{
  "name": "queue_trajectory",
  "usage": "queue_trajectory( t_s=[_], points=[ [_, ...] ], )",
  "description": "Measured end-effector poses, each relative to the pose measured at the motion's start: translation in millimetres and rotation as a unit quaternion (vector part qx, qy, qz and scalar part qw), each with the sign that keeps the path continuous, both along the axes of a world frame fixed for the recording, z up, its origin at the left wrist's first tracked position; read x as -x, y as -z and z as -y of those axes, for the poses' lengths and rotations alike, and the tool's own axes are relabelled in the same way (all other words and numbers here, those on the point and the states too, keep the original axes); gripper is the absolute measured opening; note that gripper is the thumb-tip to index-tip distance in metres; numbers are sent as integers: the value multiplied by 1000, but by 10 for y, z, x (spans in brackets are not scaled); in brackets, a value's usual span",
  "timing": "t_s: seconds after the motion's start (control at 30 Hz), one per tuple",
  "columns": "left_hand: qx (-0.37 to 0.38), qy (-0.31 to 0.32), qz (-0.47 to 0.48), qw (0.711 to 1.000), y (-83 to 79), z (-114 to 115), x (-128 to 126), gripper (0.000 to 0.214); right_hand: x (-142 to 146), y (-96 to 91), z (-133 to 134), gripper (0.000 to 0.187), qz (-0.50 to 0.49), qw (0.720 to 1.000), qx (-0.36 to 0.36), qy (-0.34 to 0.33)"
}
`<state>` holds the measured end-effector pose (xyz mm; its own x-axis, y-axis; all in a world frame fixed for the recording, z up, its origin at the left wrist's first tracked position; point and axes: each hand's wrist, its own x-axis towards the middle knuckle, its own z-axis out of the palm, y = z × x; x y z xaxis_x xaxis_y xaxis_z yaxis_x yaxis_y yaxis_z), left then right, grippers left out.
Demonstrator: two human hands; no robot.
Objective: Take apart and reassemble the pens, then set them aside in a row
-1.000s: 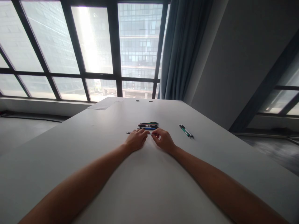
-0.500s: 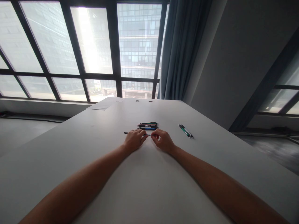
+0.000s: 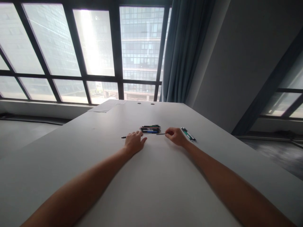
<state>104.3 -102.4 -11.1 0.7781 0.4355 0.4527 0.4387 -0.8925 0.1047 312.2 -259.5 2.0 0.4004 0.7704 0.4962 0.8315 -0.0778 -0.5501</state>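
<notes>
My right hand (image 3: 176, 137) pinches a thin dark pen refill (image 3: 161, 134), which points left, low over the white table. My left hand (image 3: 134, 142) rests with its thumb held away from the stretched fingers. The black end of a pen (image 3: 123, 137) sticks out to the left from beneath that hand; the part under the palm is hidden. A faint pale strip, too thin to name, lies between the left fingertips and the refill. Just beyond the hands lies a row of several pens (image 3: 150, 128), dark with green and blue parts.
Two pens (image 3: 188, 134), one with green, lie slantwise to the right of my right hand. Paper sheets (image 3: 101, 108) lie at the table's far left corner. Two round holes (image 3: 152, 104) show near the far edge of the white table (image 3: 151, 183). Windows and a blue curtain (image 3: 182, 53) stand behind.
My right hand has moved right, away from my left hand, with the refill in its fingers. The left hand has shifted slightly left and its thumb has spread from the fingers.
</notes>
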Motion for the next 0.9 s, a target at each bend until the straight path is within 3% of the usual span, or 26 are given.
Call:
queue_trajectory(
  t_s=[0.13, 0.23, 0.57, 0.77, 0.9],
  points=[
    [20, -10, -15, 1000, 10, -10, -1, 31, -208, 35, 85, 16, -4, 999, 14, 46],
    [20, 15, -6, 1000, -1, -6, 11, 31, -194, 50, 80, 17, -11, 999, 23, 44],
    [-70, 137, 66, 986, 7, -26, 8, 45, 305, 58, -141, 13, 0, 998, 29, -54],
    [-95, 218, 56, 970, -17, -5, 25, 36, 641, 8, -197, 13, -3, 994, 13, -104],
    [-85, 234, 37, 968, -27, 3, 18, 31, 701, 18, -211, 14, -13, 994, 2, -110]
  ],
)
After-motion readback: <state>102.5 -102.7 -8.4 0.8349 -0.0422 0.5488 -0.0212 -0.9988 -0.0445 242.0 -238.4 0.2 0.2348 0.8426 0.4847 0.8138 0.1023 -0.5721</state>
